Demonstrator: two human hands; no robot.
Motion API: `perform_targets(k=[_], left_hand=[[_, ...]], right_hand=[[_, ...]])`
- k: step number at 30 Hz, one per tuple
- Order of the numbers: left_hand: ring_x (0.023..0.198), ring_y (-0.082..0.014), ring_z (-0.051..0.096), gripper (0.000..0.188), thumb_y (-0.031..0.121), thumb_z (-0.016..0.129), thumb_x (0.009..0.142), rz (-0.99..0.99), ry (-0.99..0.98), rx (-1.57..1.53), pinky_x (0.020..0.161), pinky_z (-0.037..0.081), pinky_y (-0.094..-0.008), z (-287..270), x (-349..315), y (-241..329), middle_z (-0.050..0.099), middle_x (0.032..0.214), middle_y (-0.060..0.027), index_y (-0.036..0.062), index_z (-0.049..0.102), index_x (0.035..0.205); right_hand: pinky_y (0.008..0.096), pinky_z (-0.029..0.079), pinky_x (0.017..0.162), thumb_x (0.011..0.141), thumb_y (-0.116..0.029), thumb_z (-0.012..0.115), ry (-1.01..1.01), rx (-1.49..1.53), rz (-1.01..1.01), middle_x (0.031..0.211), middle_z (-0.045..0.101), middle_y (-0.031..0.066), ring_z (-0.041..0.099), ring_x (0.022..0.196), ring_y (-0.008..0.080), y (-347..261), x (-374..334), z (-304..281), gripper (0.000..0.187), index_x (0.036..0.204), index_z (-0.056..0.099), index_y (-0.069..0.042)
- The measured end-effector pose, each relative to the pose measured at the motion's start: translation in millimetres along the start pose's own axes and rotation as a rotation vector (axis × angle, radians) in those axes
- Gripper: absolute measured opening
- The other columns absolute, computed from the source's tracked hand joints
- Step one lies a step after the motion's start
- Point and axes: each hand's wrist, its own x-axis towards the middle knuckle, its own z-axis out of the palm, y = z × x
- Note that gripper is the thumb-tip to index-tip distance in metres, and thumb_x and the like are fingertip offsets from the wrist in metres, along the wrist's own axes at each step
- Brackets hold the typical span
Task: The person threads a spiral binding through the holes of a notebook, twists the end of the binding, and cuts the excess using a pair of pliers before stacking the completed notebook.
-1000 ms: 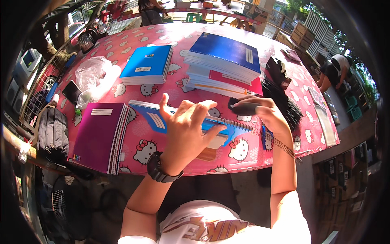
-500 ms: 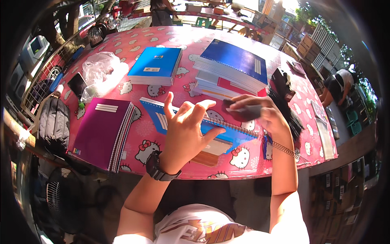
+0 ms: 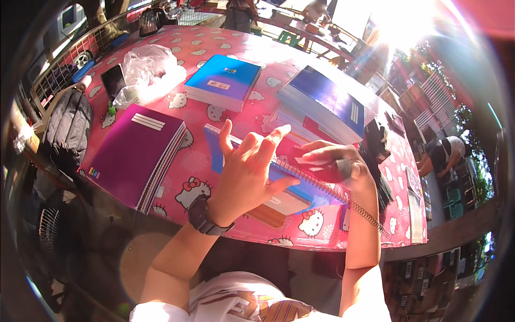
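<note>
While the left hand (image 3: 244,174) spreads wide over the blue notebook (image 3: 308,190) on the surface (image 3: 179,166), the right hand (image 3: 351,158) grips a blurred dark object (image 3: 340,170), perhaps a tool; light and bendy, the notebook should hold best beside its springy coil (image 3: 332,192).

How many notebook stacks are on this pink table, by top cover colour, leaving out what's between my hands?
Purple stack: 1
Light blue stack: 1
Dark blue stack: 1
Total: 3
</note>
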Motion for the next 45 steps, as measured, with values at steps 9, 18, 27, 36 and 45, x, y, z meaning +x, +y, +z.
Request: perform_targets(k=[9,18,27,36,45], left_hand=[[0.104,-0.0137,0.049,0.072,0.014,0.083,0.062,-0.389,0.314,-0.876,0.078,0.046,-0.0248,-2,-9,-57,0.052,0.108,-0.0067,0.0062,0.048,0.125],[0.079,-0.0041,0.052,0.050,-0.001,0.075,0.069,-0.495,0.221,-1.216,0.066,0.045,-0.0184,-4,-15,-70,0.052,0.086,0.0033,0.0076,0.054,0.113],[0.087,-0.0043,0.051,0.044,0.001,0.073,0.072,-0.486,0.176,-1.224,0.066,0.045,-0.0186,-2,-16,-76,0.054,0.091,0.0027,0.0067,0.055,0.112],[0.083,-0.0057,0.054,0.042,0.001,0.071,0.075,-0.561,0.279,-1.378,0.074,0.044,-0.0197,10,-22,-81,0.060,0.091,0.0010,0.0032,0.056,0.115],[0.089,-0.0071,0.054,0.038,-0.003,0.064,0.079,-0.631,0.330,-1.471,0.081,0.043,-0.0207,14,-22,-74,0.061,0.101,-0.0024,0.0003,0.057,0.117]], right_hand=[[0.0328,0.041,0.089,0.072,-0.054,0.065,0.016,-0.173,0.041,0.102,0.063,0.0132,0.055,0.101,0.0217,5,16,6,0.064,0.103,0.066,0.001],[0.0306,0.040,0.088,0.075,-0.055,0.054,0.151,-0.532,0.276,0.114,0.061,0.0125,0.053,0.103,0.0181,17,29,12,0.067,0.106,0.064,0.003],[0.0263,0.041,0.077,0.080,-0.048,0.056,0.087,-0.246,0.209,0.105,0.062,0.0110,0.055,0.090,0.0140,22,37,8,0.061,0.107,0.060,0.006],[0.0243,0.041,0.074,0.086,-0.041,0.054,0.026,0.381,0.023,0.100,0.061,0.0072,0.054,0.090,0.0131,29,41,4,0.049,0.105,0.061,0.003],[0.0320,0.043,0.073,0.088,-0.038,0.048,0.078,-0.396,0.282,0.097,0.064,0.0100,0.056,0.084,0.0159,16,57,12,0.043,0.100,0.063,0.001]])
